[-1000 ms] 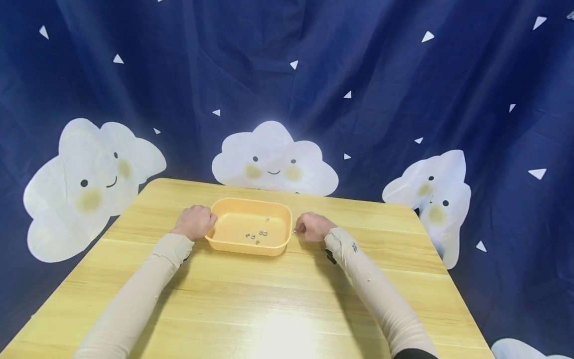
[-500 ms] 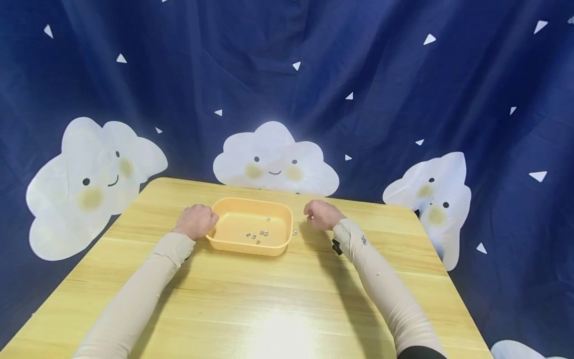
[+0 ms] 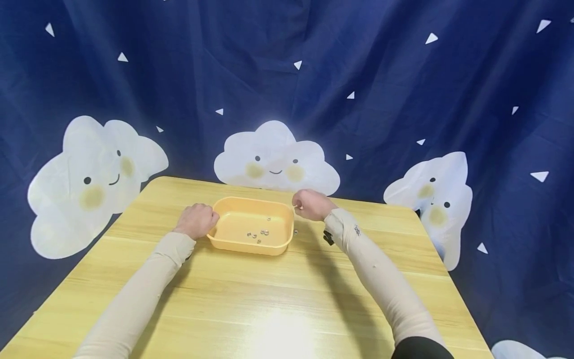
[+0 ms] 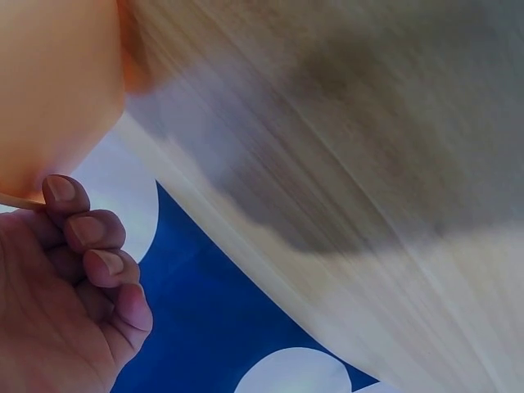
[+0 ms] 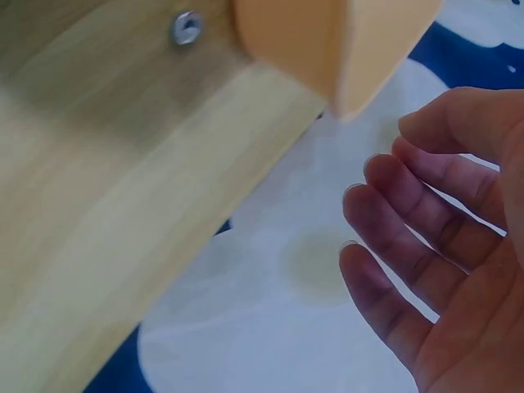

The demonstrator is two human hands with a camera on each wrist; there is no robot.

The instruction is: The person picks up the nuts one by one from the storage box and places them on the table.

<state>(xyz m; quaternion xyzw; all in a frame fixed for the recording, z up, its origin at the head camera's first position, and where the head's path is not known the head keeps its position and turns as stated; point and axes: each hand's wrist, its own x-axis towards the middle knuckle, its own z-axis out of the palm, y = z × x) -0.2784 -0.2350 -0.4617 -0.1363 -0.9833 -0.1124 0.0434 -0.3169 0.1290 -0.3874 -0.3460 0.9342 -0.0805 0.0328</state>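
Observation:
A yellow-orange plastic bin (image 3: pixel 248 247) stands on the table. My left hand (image 3: pixel 196 221) grips its left rim; in the left wrist view the curled fingers (image 4: pixel 97 231) lie at the bin's edge. Several small metal nuts (image 3: pixel 254 236) lie on the bin's floor. One more silver nut (image 5: pixel 187 29) rests on the table just outside the right wall. My right hand (image 3: pixel 311 205) is raised by the bin's back right corner. Its thumb (image 5: pixel 430 124) and index fingertip come together, the other fingers bent loosely; I cannot tell whether something small is pinched there.
The light wooden table (image 3: pixel 251 299) has its far edge close behind the bin. A dark blue curtain (image 3: pixel 269 89) with white clouds hangs beyond that edge.
My right hand has lifted from beside the loose nut, moved up and right, then back left toward the bin's rear right corner. The left hand stays at the rim; the loose nut stays put.

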